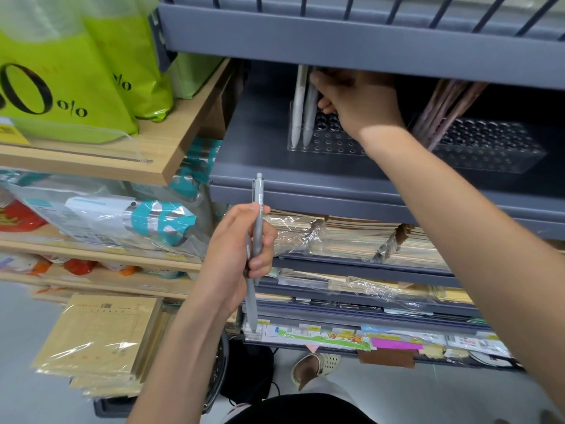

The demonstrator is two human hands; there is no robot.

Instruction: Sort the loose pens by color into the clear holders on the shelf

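Observation:
My left hand (241, 255) grips two grey pens (257, 228) upright in front of the grey shelf edge. My right hand (357, 102) reaches into the shelf over the left clear holder (330, 142); its fingers pinch the top of a grey pen (310, 111) standing in that holder beside a white pen (298, 105). A second clear holder (489, 148) on the right carries several brownish-pink pens (446, 108) leaning at its left end. The fingertips of my right hand are partly hidden under the upper shelf.
The grey upper shelf (367, 41) hangs low over the holders. Wrapped notebooks (351, 237) fill the trays below. A wooden rack on the left carries green bags (61, 71) and packaged goods. A sandalled foot (315, 365) shows on the floor.

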